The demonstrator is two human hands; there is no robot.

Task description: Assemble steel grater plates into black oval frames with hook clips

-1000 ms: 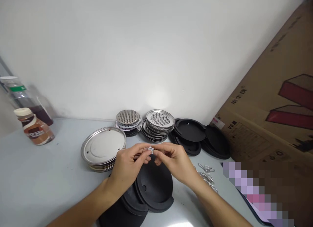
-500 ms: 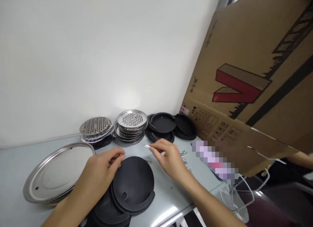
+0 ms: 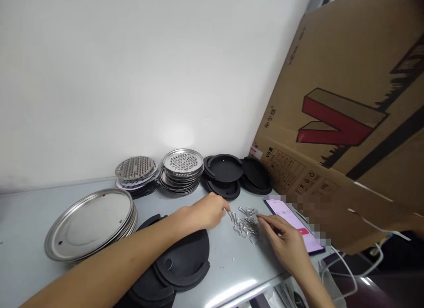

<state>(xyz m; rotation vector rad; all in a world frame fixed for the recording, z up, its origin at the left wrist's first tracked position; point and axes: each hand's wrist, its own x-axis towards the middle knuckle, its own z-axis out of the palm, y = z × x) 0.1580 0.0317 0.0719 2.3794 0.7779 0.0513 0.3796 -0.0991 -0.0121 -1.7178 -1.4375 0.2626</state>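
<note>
A pile of small silver wire clips (image 3: 249, 226) lies on the grey table between my hands. My left hand (image 3: 209, 211) reaches across from the left, fingers curled, its fingertips at a clip on the pile's left edge. At the right edge is my right hand (image 3: 283, 237), thumb and forefinger pinched together; whatever is between them is too small to make out. Below my left forearm lie black round discs with raised partial rims, the upper disc (image 3: 185, 259) overlapping the lower disc (image 3: 149, 286). A thin ring-like curve shows on the upper one.
Oval steel lids (image 3: 91, 224) are stacked at left. Along the wall stand perforated metal discs (image 3: 137, 168), a stack of grater-like discs (image 3: 183, 161) and more black discs (image 3: 227, 169). A phone (image 3: 311, 241) lies at right by a large cardboard box (image 3: 331, 69) and a white cable (image 3: 351, 272).
My left hand has moved right, over the black discs to the clips. My right hand, which held a small silver wire piece, has moved right and down to the pile. The view has shifted slightly.
</note>
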